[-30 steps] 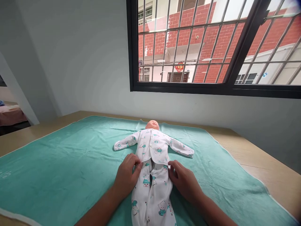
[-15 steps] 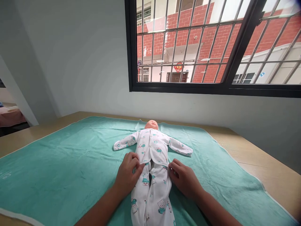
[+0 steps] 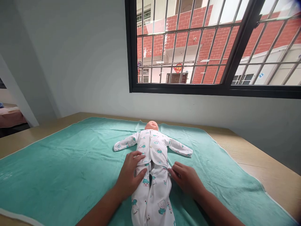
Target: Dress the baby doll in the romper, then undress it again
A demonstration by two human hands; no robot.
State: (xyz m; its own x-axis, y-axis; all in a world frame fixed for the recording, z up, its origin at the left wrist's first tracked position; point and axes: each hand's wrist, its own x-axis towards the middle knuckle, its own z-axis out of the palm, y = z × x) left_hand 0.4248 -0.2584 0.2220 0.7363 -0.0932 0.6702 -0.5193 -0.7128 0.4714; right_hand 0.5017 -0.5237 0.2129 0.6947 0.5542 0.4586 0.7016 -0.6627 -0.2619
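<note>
A baby doll [image 3: 151,126] lies on its back on a green towel [image 3: 70,163], dressed in a white suit with teal prints [image 3: 152,175]. Its sleeves spread out to both sides. My left hand [image 3: 130,175] rests on the doll's left hip at the hem of the top, thumb and fingers apart around the cloth. My right hand [image 3: 187,179] lies beside the doll's other hip, its fingertips touching the hem of the top where it meets the trousers. Neither hand lifts anything.
The towel covers a wooden table [image 3: 258,157] set against a grey wall [image 3: 82,62]. A barred window [image 3: 211,47] is above, with a red brick building outside. A doorway opens at the far left [image 3: 9,116].
My left hand has opened a little and slid up along the doll's hip. My right hand has drawn slightly back and lower, fingers flatter on the cloth.
</note>
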